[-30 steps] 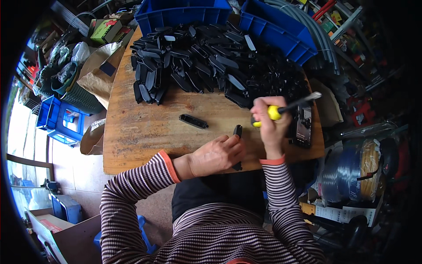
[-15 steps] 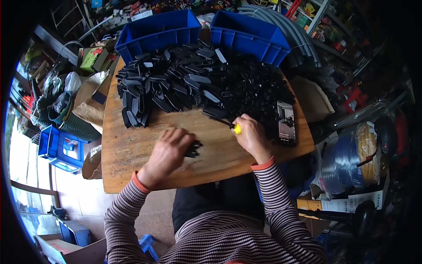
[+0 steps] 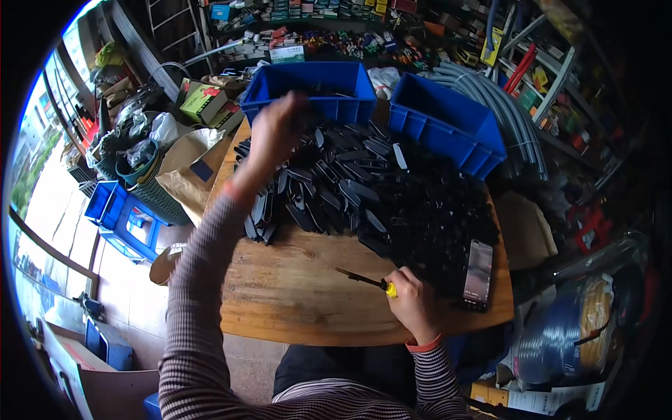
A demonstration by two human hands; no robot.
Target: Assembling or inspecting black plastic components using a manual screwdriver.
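Note:
My right hand [image 3: 418, 308] is closed round the yellow handle of a tool with a thin dark shaft [image 3: 364, 278]; it sits low over the front right of the table. The tool's tip points left above bare wood, and its exact kind is unclear. My left hand [image 3: 275, 136], smeared by motion, is raised at the front wall of the left blue bin [image 3: 343, 110]. Something dark shows by its fingers, but I cannot make out whether it is held. Beneath and beside it lies a big heap of black elongated plastic pieces [image 3: 343, 168].
A second blue bin [image 3: 448, 133] stands at the back right, by coiled grey hose [image 3: 518, 126]. On the right of the wooden table [image 3: 280, 294] lies a phone [image 3: 479, 273] with its screen lit. Brown paper bags [image 3: 192, 171] stand off the left edge.
My left hand has gone from the table's front up and away to the left bin. The dark pieces that were under it are gone from there. The view has tilted up.

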